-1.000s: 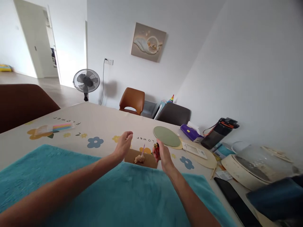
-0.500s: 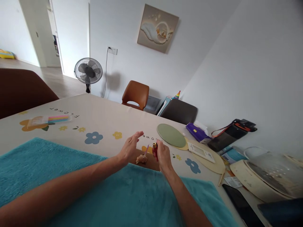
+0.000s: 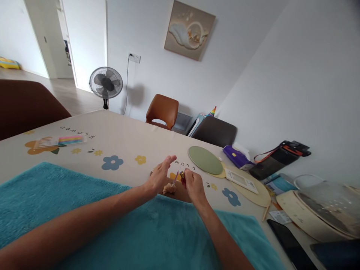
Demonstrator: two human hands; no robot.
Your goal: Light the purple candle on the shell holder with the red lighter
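My right hand (image 3: pixel 194 183) is wrapped round a red lighter (image 3: pixel 183 176), its metal top tilted toward a thin purple candle (image 3: pixel 176 177). The candle stands at a slant in a small lump of brown food (image 3: pixel 169 188), perhaps a piece of pastry. That lump rests on a brown board (image 3: pixel 181 193), partly hidden by my hands. With fingers straight and nothing held, my left hand (image 3: pixel 159 176) is raised on edge like a screen at the candle's left side. I cannot make out any flame.
A teal towel (image 3: pixel 126 225) covers the near table edge. A pack of coloured candles (image 3: pixel 63 141) lies far left. To the right are a green round mat (image 3: pixel 205 160), purple tissue pack (image 3: pixel 237 156), black bottle (image 3: pixel 277 161), phone (image 3: pixel 291 243) and cream cooker (image 3: pixel 302 215).
My left hand has shifted right, closer to the candle. The lighter's top has tipped left toward the candle. The whole view has moved slightly.
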